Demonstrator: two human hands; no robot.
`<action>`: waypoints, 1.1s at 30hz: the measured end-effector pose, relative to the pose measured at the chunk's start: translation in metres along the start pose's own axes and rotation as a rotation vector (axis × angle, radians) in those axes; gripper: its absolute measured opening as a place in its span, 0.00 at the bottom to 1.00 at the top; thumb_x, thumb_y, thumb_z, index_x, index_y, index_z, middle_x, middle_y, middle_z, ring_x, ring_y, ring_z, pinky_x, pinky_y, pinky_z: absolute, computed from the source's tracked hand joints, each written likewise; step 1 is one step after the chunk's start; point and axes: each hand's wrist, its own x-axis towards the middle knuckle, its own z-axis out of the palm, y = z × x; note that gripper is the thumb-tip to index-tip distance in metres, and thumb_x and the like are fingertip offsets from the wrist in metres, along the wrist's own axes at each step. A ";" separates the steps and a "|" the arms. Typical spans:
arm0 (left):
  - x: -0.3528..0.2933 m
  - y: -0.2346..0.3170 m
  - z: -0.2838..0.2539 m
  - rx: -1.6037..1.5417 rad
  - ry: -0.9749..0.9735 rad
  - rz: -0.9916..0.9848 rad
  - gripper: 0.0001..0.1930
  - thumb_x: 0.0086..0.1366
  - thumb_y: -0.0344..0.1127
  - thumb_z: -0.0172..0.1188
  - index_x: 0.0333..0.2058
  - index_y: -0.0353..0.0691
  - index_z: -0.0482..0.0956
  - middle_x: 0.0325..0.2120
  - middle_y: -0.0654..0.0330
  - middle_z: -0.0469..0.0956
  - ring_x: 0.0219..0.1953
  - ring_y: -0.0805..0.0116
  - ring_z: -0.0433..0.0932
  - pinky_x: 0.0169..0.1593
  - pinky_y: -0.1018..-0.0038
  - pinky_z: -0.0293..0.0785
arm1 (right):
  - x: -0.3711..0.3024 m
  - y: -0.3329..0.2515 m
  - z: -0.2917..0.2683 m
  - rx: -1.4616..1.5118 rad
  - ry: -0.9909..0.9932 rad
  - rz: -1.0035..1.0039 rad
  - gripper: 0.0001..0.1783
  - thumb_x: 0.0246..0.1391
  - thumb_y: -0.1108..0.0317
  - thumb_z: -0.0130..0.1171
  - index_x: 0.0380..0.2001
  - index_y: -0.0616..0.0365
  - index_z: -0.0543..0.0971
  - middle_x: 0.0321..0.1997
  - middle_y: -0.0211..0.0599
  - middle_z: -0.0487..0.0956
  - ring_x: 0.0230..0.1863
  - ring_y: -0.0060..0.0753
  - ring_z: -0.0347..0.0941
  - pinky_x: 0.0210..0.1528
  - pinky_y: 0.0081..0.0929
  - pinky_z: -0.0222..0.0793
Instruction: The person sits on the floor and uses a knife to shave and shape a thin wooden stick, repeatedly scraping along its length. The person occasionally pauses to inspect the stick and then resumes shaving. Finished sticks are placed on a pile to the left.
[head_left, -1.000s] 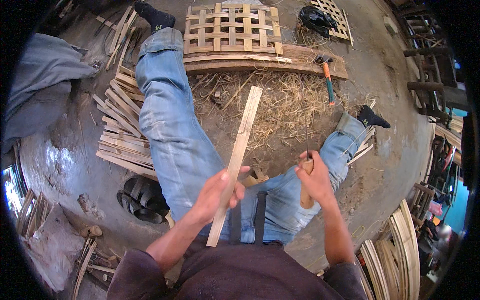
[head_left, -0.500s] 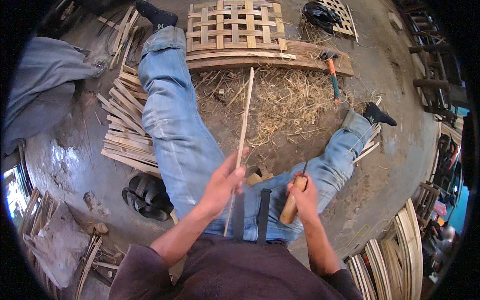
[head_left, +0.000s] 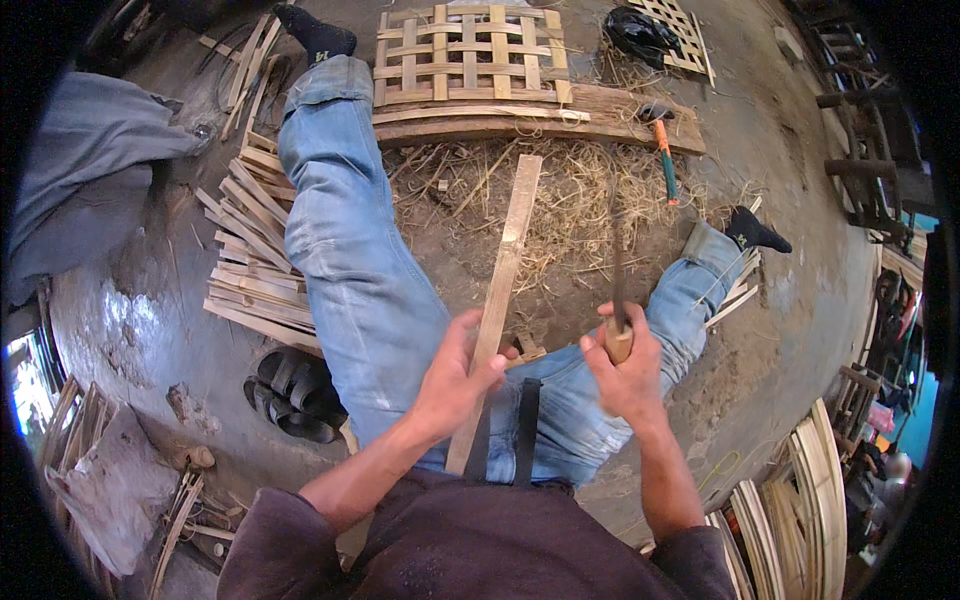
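Note:
A flat bamboo strip [head_left: 509, 250] slants up and away from my lap, its broad face showing. My left hand [head_left: 458, 378] grips it near its lower part, thumb on top. In my right hand [head_left: 630, 372] is a knife [head_left: 618, 240] with a thick wooden handle, its long dark blade pointing away from me. The blade stands to the right of the strip and apart from it. Wood shavings [head_left: 580, 220] litter the floor beyond both hands.
Across the far side lies a wooden plank [head_left: 640, 108] with a hammer [head_left: 664, 160] against it. Behind it is a woven bamboo lattice [head_left: 470, 55]. Split strips [head_left: 255, 270] are piled left of my leg, near black sandals [head_left: 293, 395]. More strips [head_left: 790, 540] stand at lower right.
The strip has turned from its narrow edge to its broad face. My right hand has moved slightly right and forward, and the knife blade now shows at length.

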 end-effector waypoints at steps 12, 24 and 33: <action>-0.006 0.002 -0.003 -0.197 -0.226 -0.112 0.23 0.74 0.41 0.42 0.63 0.39 0.58 0.29 0.66 0.70 0.25 0.82 0.64 0.29 0.85 0.64 | 0.043 -0.014 0.018 0.186 0.039 0.056 0.18 0.51 0.68 0.65 0.43 0.60 0.72 0.35 0.35 0.79 0.31 0.29 0.77 0.36 0.29 0.74; -0.008 0.014 -0.004 -0.083 -0.280 -0.111 0.20 0.74 0.46 0.44 0.56 0.38 0.64 0.35 0.63 0.72 0.29 0.78 0.71 0.33 0.81 0.70 | 0.070 -0.044 0.024 0.821 0.056 0.049 0.19 0.51 0.73 0.66 0.44 0.59 0.71 0.36 0.32 0.78 0.34 0.22 0.76 0.37 0.24 0.75; -0.008 0.015 0.003 -0.011 -0.209 -0.070 0.23 0.72 0.48 0.47 0.55 0.35 0.66 0.21 0.67 0.66 0.19 0.81 0.65 0.23 0.82 0.64 | 0.067 -0.044 0.022 0.813 -0.003 0.021 0.21 0.50 0.71 0.69 0.44 0.58 0.72 0.38 0.30 0.77 0.35 0.22 0.75 0.38 0.24 0.75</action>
